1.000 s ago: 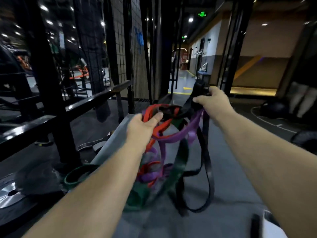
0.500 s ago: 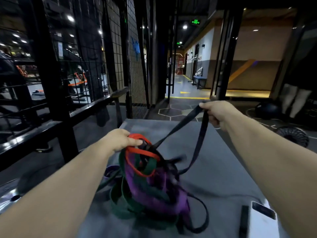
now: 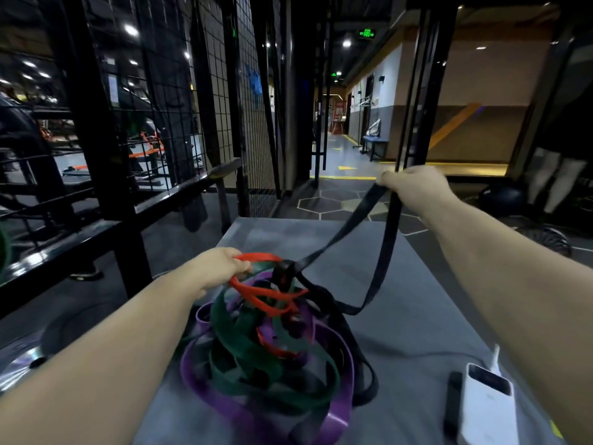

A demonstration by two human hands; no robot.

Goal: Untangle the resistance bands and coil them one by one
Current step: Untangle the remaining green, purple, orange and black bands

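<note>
Raised and drawn further away since the frame 0.5 s earlier, the right hand (image 3: 414,184) is shown above and to the right of the tangled pile (image 3: 266,348), well apart from it. Its fingers are curled round the top of a black band (image 3: 390,245).

2 strands of that band are seen running down from the hand. 1 is stretched in a straight slant to a dark knot at the top of the pile. The other hangs more steeply, bends just right of the pile, and is lost in its right side.

The left hand (image 3: 221,268) is placed at the pile's upper left edge, touching it, with a loop of the red band (image 3: 256,256) gripped in its curled fingers. Green and purple loops are heaped below, and the whole pile is rested on a grey platform (image 3: 401,332).

The black band's long axis is thus laid from the knot up and rightward to the right hand, while the left hand is much the nearer to the pile. The coming pull is judged to depend on that line: the pile would be held back at its left, and the knot beside the red loop may snag.
</note>
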